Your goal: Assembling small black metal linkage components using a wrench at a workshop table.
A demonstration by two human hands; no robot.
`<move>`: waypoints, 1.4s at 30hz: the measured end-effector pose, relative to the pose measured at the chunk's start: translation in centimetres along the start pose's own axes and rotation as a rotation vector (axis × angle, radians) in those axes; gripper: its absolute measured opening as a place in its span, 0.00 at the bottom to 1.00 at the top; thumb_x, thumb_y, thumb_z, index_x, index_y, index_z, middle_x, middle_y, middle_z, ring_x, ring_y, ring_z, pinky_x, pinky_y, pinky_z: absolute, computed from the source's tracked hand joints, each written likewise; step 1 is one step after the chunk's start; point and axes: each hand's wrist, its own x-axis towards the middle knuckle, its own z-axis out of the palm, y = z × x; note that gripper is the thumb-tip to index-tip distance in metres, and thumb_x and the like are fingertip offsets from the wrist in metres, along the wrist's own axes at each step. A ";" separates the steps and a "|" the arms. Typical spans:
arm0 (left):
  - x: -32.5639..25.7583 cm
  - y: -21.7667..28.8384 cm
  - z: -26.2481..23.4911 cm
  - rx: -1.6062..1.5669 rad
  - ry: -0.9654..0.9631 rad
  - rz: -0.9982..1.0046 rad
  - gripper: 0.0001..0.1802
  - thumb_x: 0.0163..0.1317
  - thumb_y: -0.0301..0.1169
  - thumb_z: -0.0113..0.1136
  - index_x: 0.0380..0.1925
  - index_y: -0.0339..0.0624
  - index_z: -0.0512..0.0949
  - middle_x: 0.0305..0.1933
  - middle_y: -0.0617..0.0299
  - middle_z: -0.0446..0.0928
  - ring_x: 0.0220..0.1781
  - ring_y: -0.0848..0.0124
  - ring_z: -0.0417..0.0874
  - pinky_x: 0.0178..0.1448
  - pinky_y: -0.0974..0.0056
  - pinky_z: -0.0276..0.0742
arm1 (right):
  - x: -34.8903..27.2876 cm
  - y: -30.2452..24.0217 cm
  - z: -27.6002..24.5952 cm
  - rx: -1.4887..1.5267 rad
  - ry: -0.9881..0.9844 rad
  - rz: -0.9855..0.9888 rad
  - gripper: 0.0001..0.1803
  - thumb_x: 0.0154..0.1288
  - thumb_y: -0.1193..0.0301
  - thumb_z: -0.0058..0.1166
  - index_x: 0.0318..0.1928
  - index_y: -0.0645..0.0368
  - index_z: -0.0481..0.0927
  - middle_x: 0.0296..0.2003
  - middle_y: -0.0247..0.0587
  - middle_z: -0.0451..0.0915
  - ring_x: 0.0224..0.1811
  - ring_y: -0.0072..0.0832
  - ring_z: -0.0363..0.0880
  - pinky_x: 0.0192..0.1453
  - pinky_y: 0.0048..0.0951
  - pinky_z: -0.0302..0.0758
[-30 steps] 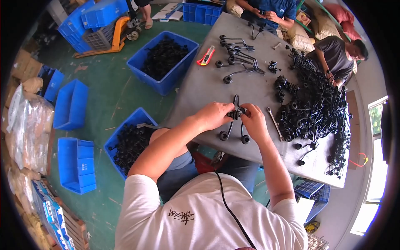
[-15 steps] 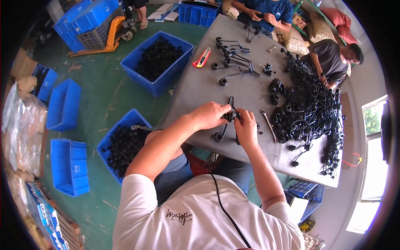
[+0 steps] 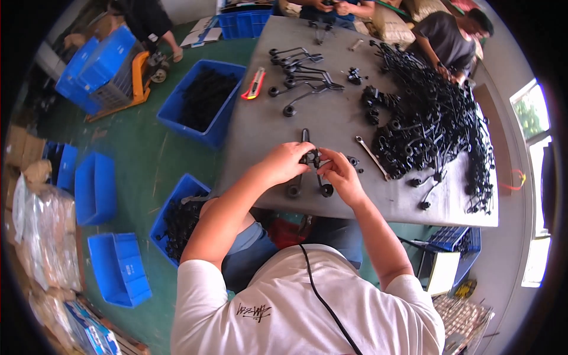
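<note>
Over the near part of the grey table, my two hands meet at a black link rod (image 3: pixel 305 136) with a thicker jointed middle. My left hand (image 3: pixel 283 163) is closed around that middle from the left. From the right, my right hand (image 3: pixel 342 176) pinches at the same joint with thumb and fingers. Below the hands show two round ends, a ring end (image 3: pixel 326 190) and a duller one (image 3: pixel 293 190); fingers partly cover how they connect. Small black fittings (image 3: pixel 353 160) lie just right of my right hand, and beyond them a combination wrench (image 3: pixel 373 158).
A big heap of black link rods (image 3: pixel 426 136) covers the table's right side. Several rods (image 3: pixel 307 80) lie farther off, beside a red utility knife (image 3: pixel 254 84). Blue bins of black parts (image 3: pixel 201 100) stand left. Two co-workers (image 3: pixel 449 44) sit across the table; another person (image 3: pixel 148 23) stands by a pallet jack.
The whole view has shifted, the table now sitting farther left and higher. My hands stay together at the rod; my right fingers have changed their hold, and a ring end shows below them.
</note>
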 end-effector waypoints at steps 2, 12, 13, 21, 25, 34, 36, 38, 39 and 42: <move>-0.2 0.4 -0.3 -0.053 -0.025 -0.032 0.27 0.54 0.33 0.73 0.55 0.45 0.75 0.44 0.53 0.82 0.45 0.54 0.84 0.51 0.55 0.79 | -1.0 0.9 -3.1 -0.419 0.172 -0.048 0.24 0.63 0.79 0.57 0.61 0.56 0.76 0.43 0.41 0.74 0.41 0.29 0.79 0.43 0.27 0.77; -0.7 -0.1 -0.6 -0.258 -0.033 -0.105 0.27 0.56 0.36 0.74 0.56 0.49 0.76 0.40 0.58 0.81 0.36 0.64 0.81 0.45 0.60 0.78 | 0.8 0.2 -6.7 -1.278 0.210 -0.227 0.11 0.64 0.66 0.61 0.43 0.56 0.84 0.39 0.44 0.77 0.47 0.44 0.78 0.49 0.43 0.76; -0.7 0.0 -0.6 -0.234 -0.028 -0.091 0.27 0.57 0.36 0.74 0.56 0.49 0.76 0.40 0.57 0.81 0.37 0.63 0.81 0.46 0.60 0.78 | 0.9 -0.2 -6.7 -1.295 0.261 -0.235 0.08 0.65 0.67 0.60 0.41 0.56 0.85 0.38 0.44 0.77 0.46 0.44 0.78 0.49 0.43 0.76; -0.9 0.1 -1.1 -0.187 -0.032 -0.055 0.28 0.57 0.35 0.74 0.57 0.49 0.75 0.41 0.56 0.81 0.39 0.62 0.81 0.47 0.58 0.78 | 1.3 -1.7 -5.4 -0.675 0.311 -0.141 0.08 0.69 0.72 0.58 0.45 0.61 0.83 0.33 0.39 0.81 0.36 0.32 0.82 0.41 0.30 0.77; -0.9 -0.2 -0.8 -0.222 -0.012 -0.036 0.28 0.57 0.34 0.74 0.58 0.50 0.75 0.41 0.56 0.81 0.38 0.63 0.81 0.46 0.59 0.78 | 0.4 -0.8 -3.2 -0.158 0.204 0.096 0.08 0.70 0.73 0.57 0.47 0.60 0.82 0.32 0.31 0.79 0.35 0.19 0.78 0.39 0.23 0.73; -1.2 -0.2 -0.4 -0.293 0.003 -0.051 0.29 0.56 0.30 0.74 0.58 0.51 0.75 0.38 0.58 0.82 0.36 0.68 0.82 0.44 0.61 0.79 | 2.3 0.0 -1.6 0.152 0.086 0.268 0.10 0.69 0.76 0.56 0.49 0.59 0.76 0.30 0.28 0.75 0.30 0.16 0.71 0.35 0.19 0.69; -1.0 0.1 -0.4 -0.274 -0.003 -0.050 0.28 0.57 0.31 0.74 0.58 0.51 0.75 0.38 0.58 0.82 0.36 0.67 0.83 0.44 0.61 0.79 | 2.4 0.9 -1.6 -0.010 0.111 0.240 0.09 0.69 0.75 0.57 0.48 0.60 0.76 0.31 0.29 0.76 0.31 0.17 0.73 0.36 0.21 0.70; -0.6 0.3 -0.1 -0.240 0.033 -0.029 0.29 0.56 0.31 0.74 0.58 0.51 0.75 0.39 0.57 0.82 0.36 0.66 0.82 0.44 0.61 0.79 | 2.4 1.5 -1.8 -0.173 0.138 0.212 0.09 0.69 0.74 0.57 0.47 0.61 0.76 0.32 0.31 0.77 0.32 0.18 0.74 0.37 0.23 0.72; -0.6 0.4 -0.3 -0.237 0.030 -0.034 0.29 0.56 0.31 0.74 0.58 0.51 0.75 0.39 0.57 0.82 0.36 0.66 0.82 0.44 0.61 0.79 | 2.4 1.3 -1.4 -0.237 0.120 0.200 0.08 0.69 0.74 0.57 0.47 0.60 0.76 0.31 0.30 0.76 0.31 0.17 0.73 0.35 0.22 0.71; -0.3 0.6 -1.2 -0.197 -0.013 -0.090 0.30 0.55 0.33 0.74 0.58 0.51 0.75 0.41 0.56 0.83 0.39 0.61 0.84 0.47 0.58 0.79 | 3.1 -0.3 -0.7 -0.186 0.097 0.222 0.07 0.70 0.73 0.57 0.45 0.59 0.76 0.30 0.29 0.75 0.29 0.17 0.71 0.34 0.21 0.69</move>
